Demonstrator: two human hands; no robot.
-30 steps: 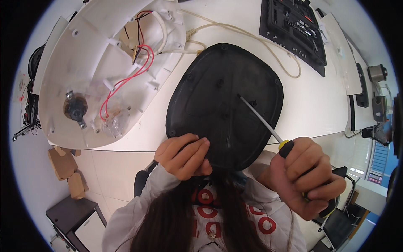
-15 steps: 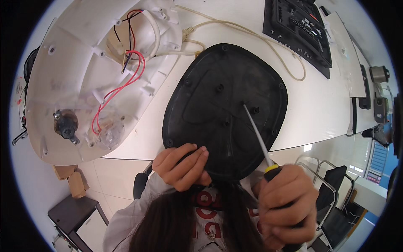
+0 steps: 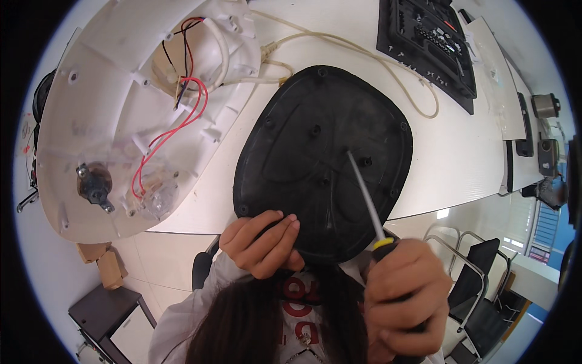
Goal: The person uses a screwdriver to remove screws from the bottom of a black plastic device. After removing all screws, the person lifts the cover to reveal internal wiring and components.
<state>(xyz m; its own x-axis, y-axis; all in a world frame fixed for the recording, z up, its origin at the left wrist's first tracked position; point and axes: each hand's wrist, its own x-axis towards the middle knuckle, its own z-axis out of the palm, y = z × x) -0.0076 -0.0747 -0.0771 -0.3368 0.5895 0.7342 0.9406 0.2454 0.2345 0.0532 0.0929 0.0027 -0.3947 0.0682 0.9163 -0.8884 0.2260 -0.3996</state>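
A rounded black plastic cover (image 3: pixel 291 164) with small screw posts lies partly on the white table, its near end over the edge toward me. My left hand (image 3: pixel 260 244) grips its near left rim, fingers curled over the top. In my right hand (image 3: pixel 407 297) is a screwdriver (image 3: pixel 365 197) with a long metal shaft and a black handle with a yellow collar. Its tip appears over the cover between the posts; whether it touches the surface I cannot tell. My right fingers are wrapped around the handle.
A large white plastic shell (image 3: pixel 91 133) with red wires (image 3: pixel 176 130) and a clear bulb-like part (image 3: pixel 159 199) fills the left. A cream cable (image 3: pixel 364 45) runs behind the cover. A black tool case (image 3: pixel 433 48) with small screws lies far right. Chairs (image 3: pixel 479 273) stand at right.
My right hand and the screwdriver have shifted slightly left and up. The cover's place in view has barely changed, and my left hand keeps its grip.
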